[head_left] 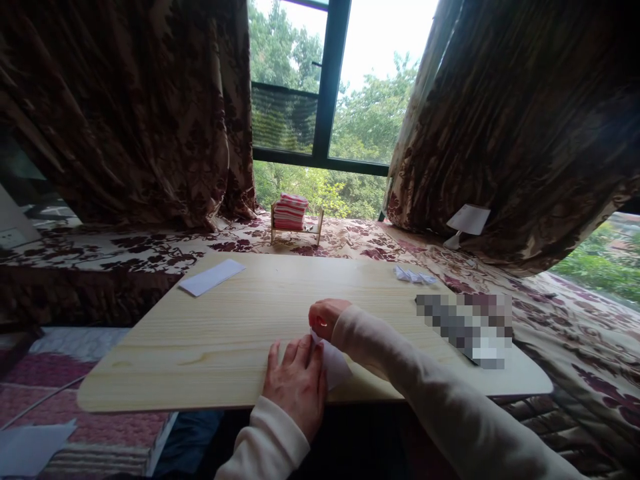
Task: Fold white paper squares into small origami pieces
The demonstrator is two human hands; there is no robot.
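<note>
On the near edge of a light wooden table lies a small white paper. My left hand rests flat on the table with its fingers stretched out, pressing the paper's left side. My right hand is curled just above it, its fingers pinched on the paper's upper edge. Both arms wear cream sleeves. Most of the paper is hidden under the two hands.
A folded white strip of paper lies at the table's far left corner, a crumpled white piece at the far right. A blurred-out object sits on the right side. A small wooden rack with striped cloths stands by the window, between patterned curtains.
</note>
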